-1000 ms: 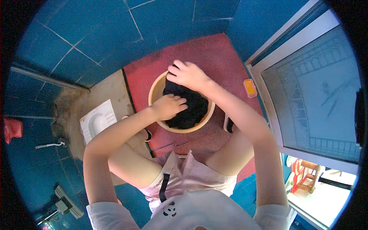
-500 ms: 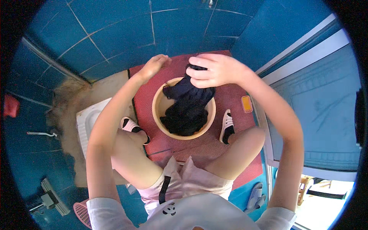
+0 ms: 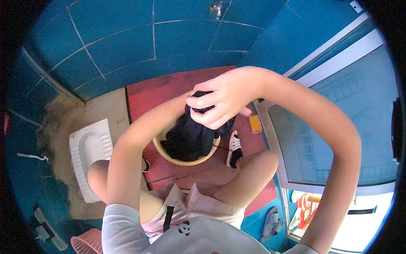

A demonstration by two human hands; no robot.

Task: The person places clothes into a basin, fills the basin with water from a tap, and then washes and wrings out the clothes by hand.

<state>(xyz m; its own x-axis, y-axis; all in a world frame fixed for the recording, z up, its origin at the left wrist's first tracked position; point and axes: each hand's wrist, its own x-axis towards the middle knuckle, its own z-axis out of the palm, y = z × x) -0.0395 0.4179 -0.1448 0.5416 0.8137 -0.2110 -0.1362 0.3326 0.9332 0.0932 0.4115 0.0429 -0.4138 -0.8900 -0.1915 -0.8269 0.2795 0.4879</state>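
Dark, bunched black cloth [image 3: 190,135] hangs and lies in a cream-coloured round basin [image 3: 176,161] on the floor between my feet. My right hand [image 3: 222,97] is curled round the raised upper part of the cloth, above the basin's far right side. From the left, my left forearm [image 3: 160,112] reaches across the basin and passes behind the right hand. My left hand is mostly hidden there; pale fingertips [image 3: 246,111], apparently its own, show past the cloth on the right. Whether they grip the cloth cannot be seen.
The basin rests on a red mat [image 3: 169,82]. A small yellow-orange block in a pale dish [image 3: 255,124] lies to the right, near the door [image 3: 321,135]. A white squat toilet [image 3: 91,156] is at left, a tap [image 3: 217,8] on the far wall, slippers [image 3: 271,223] lower right.
My left hand has swung right, from above the basin's left to behind my right hand. The right hand, still on the cloth, now sits lower in view. The whole view has shifted.
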